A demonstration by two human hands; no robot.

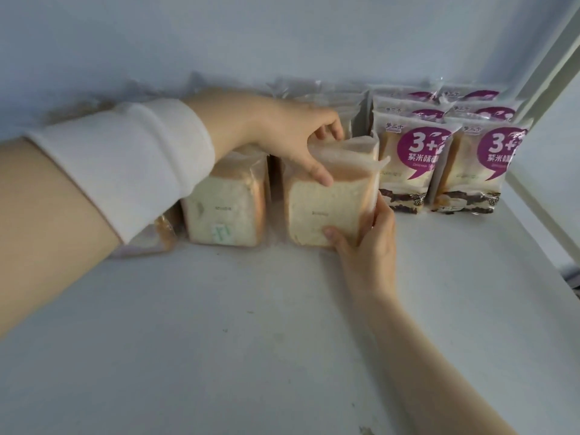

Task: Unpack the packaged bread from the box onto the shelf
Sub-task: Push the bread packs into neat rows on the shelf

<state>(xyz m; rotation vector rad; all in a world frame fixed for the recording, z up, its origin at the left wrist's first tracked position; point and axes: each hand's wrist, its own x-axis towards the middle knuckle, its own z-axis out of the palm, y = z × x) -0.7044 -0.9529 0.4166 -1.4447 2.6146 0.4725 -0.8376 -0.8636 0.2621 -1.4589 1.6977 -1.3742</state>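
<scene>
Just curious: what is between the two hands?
A clear-wrapped bread pack: the left hand grips its top, the right hand its lower corner. Seen in the head view.

White shelf (251, 324): clear-bagged toast loaves (224, 211) left, purple-label bread packs (408, 164) right, all upright.

A clear-wrapped loaf pack (326, 211) is stood upright on the white shelf (251, 324); a second clear pack (224, 211) is set at its 9 o'clock, purple-labelled packs (411, 164) at 3 o'clock.
</scene>
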